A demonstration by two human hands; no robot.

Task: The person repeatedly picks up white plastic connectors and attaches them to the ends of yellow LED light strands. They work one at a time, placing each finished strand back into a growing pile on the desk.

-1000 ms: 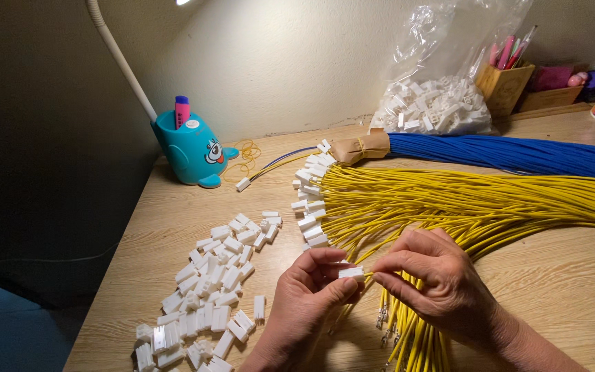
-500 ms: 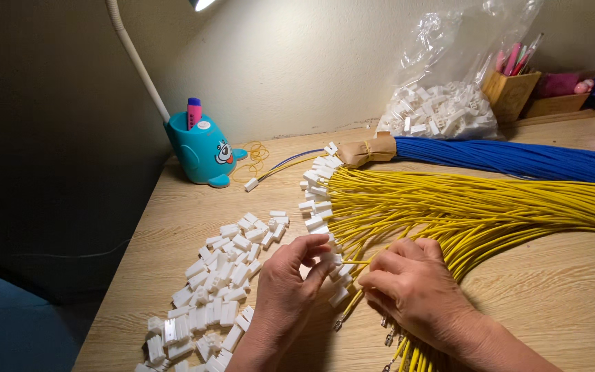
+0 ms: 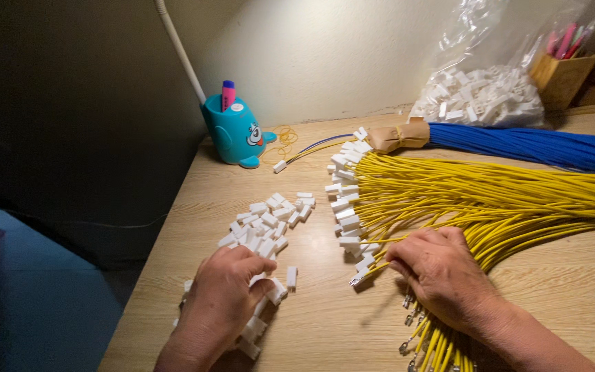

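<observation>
Left hand point(image 3: 225, 303) curls down over the loose white plugs point(image 3: 264, 224) as if picking one, while right hand point(image 3: 442, 272) presses flat on the yellow wires point(image 3: 490, 200), pinning them steady.

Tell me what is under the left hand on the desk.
The left hand lies over loose white plastic connectors on the wooden desk; a few poke out at its fingertips and near the wrist. Whatever lies beneath the palm, or whether it holds one, is hidden.
</observation>
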